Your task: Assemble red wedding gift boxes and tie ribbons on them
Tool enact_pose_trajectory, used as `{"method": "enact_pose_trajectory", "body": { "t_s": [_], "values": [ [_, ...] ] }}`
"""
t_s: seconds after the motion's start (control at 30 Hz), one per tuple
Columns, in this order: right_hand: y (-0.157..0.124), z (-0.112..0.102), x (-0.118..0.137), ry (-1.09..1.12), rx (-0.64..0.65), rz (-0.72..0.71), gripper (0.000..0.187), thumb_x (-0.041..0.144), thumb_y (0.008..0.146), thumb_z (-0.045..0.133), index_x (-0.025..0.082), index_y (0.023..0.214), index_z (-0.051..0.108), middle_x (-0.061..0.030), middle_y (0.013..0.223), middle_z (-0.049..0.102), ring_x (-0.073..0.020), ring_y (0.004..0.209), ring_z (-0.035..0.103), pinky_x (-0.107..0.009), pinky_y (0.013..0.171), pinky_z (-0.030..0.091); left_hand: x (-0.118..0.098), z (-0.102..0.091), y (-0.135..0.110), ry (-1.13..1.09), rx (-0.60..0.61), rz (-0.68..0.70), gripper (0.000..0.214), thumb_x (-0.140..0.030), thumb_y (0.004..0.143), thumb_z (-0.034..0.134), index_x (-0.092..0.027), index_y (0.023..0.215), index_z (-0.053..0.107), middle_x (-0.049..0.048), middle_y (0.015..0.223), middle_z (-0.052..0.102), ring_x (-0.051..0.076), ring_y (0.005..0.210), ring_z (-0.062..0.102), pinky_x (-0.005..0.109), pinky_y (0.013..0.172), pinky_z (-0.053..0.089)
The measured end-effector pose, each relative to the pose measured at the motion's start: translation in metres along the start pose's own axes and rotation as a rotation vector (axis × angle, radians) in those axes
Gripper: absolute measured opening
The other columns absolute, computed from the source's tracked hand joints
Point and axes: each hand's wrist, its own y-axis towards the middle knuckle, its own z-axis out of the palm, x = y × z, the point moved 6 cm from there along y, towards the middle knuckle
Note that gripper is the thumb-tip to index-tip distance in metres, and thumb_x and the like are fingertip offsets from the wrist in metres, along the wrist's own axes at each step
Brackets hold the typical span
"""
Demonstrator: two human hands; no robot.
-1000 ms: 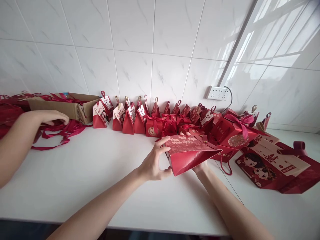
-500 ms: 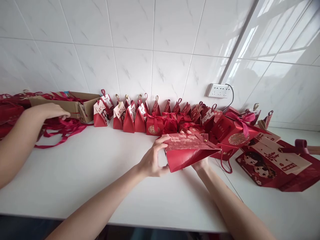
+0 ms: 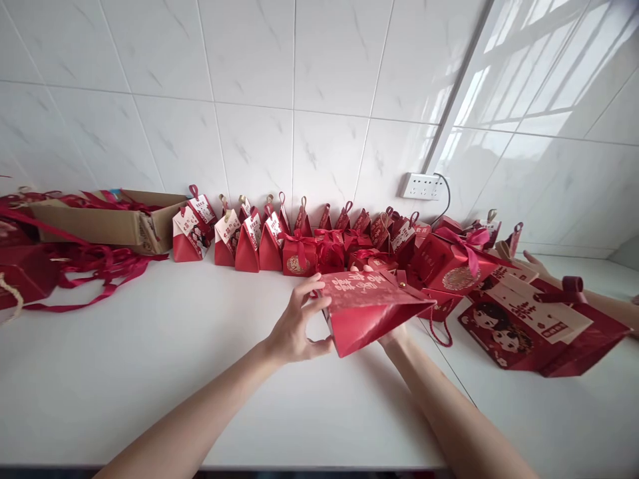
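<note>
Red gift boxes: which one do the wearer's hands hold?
The lettered box at front center, with a gold button toward its right end; the left hand and right hand grip it and no other.

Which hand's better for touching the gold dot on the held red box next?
Probably the right hand: it reaches behind the red box from the side with the gold dot. The left hand grips the opposite edge.

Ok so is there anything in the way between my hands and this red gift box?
Nothing visible is: your left hand holds the left side of the red gift box directly, and your right hand, partly hidden by it, reaches behind it. The ribboned boxes stand beyond it, not between.
</note>
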Motion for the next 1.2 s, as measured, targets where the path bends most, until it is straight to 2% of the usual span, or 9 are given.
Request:
{"method": "enact_pose_trajectory", "body": {
  "t_s": [0.13,0.3,0.47,0.6,0.73,0.87,1.0,1.1,1.2],
  "values": [
    [0.001,0.004,0.005,0.1,-0.055,0.006,0.027,0.049,0.077,0.061,0.024,0.087,0.066,-0.0031,0.099,0.071,-0.0213,0.092,0.066,-0.039,0.082,0.056,0.003,-0.002,0.0,0.018,-0.003,-0.002,0.084,-0.034,0.074,0.071,-0.028,0.143,0.024,0.0144,0.126,0.037,0.032,0.126,0.042,0.053,0.1,0.044],
    [0.002,0.007,0.005,0.138,-0.052,0.043,0.026,0.047,0.075,0.062,0.024,0.084,0.066,-0.0043,0.096,0.072,-0.024,0.089,0.066,-0.042,0.077,0.058,0.008,-0.003,-0.002,0.001,-0.022,-0.084,0.083,-0.037,0.071,0.074,-0.03,0.139,0.027,0.0136,0.125,0.04,0.031,0.121,0.046,0.048,0.093,0.049],
    [0.004,0.004,-0.002,0.168,-0.012,0.127,0.015,0.033,0.07,0.063,0.023,0.081,0.065,-0.0024,0.09,0.071,-0.0236,0.083,0.066,-0.039,0.072,0.057,0.021,-0.003,-0.008,-0.125,-0.063,-0.273,0.077,-0.04,0.068,0.075,-0.025,0.129,0.031,0.0129,0.117,0.051,0.027,0.108,0.057,0.042,0.086,0.053],
    [0.003,0.006,-0.004,0.191,0.061,0.145,0.015,0.039,0.076,0.063,0.024,0.079,0.062,0.0015,0.079,0.068,-0.0168,0.072,0.065,-0.03,0.067,0.057,0.028,-0.007,-0.01,-0.228,-0.164,-0.413,0.071,-0.044,0.067,0.073,-0.026,0.121,0.033,0.0117,0.115,0.055,0.026,0.1,0.062,0.043,0.08,0.056],
    [0.002,0.007,-0.006,0.163,0.042,0.157,0.027,0.042,0.075,0.066,0.024,0.095,0.063,0.0005,0.096,0.07,-0.0175,0.084,0.066,-0.028,0.071,0.057,0.036,-0.009,-0.012,-0.397,-0.265,-0.675,0.061,-0.04,0.063,0.075,-0.026,0.112,0.04,0.0084,0.112,0.059,0.025,0.095,0.064,0.039,0.074,0.057],
    [0.003,0.006,-0.01,0.131,0.042,0.137,0.022,0.044,0.073,0.069,0.026,0.084,0.062,0.0006,0.102,0.07,-0.0195,0.092,0.065,-0.032,0.074,0.056,0.043,-0.012,-0.013,-0.488,-0.347,-0.857,0.051,-0.044,0.062,0.072,-0.023,0.101,0.046,0.0063,0.101,0.062,0.023,0.088,0.065,0.033,0.069,0.056],
    [0.004,0.003,-0.013,0.102,0.048,0.116,0.02,0.042,0.073,0.071,0.026,0.082,0.062,0.0005,0.093,0.071,-0.0193,0.087,0.066,-0.034,0.074,0.056,0.049,-0.011,-0.014,-0.542,-0.375,-0.995,0.053,-0.052,0.067,0.064,-0.021,0.107,0.046,0.0092,0.11,0.061,0.025,0.094,0.063,0.03,0.062,0.055],
    [0.003,0.005,-0.014,0.089,0.072,0.141,0.03,0.043,0.068,0.076,0.026,0.09,0.063,0.0003,0.09,0.071,-0.018,0.081,0.065,-0.032,0.074,0.056,0.052,-0.008,-0.018,-0.575,-0.387,-1.114,0.056,-0.056,0.068,0.061,-0.021,0.109,0.047,0.01,0.113,0.062,0.026,0.094,0.064,0.029,0.058,0.055],
    [0.002,0.008,-0.014,0.086,0.105,0.158,0.036,0.045,0.065,0.078,0.025,0.091,0.063,0.0031,0.073,0.066,-0.0139,0.066,0.061,-0.029,0.069,0.056,0.056,-0.003,-0.024,-0.617,-0.385,-1.214,0.055,-0.058,0.071,0.058,-0.02,0.109,0.049,0.0094,0.108,0.064,0.024,0.086,0.066,0.029,0.057,0.055]
  ]
}}
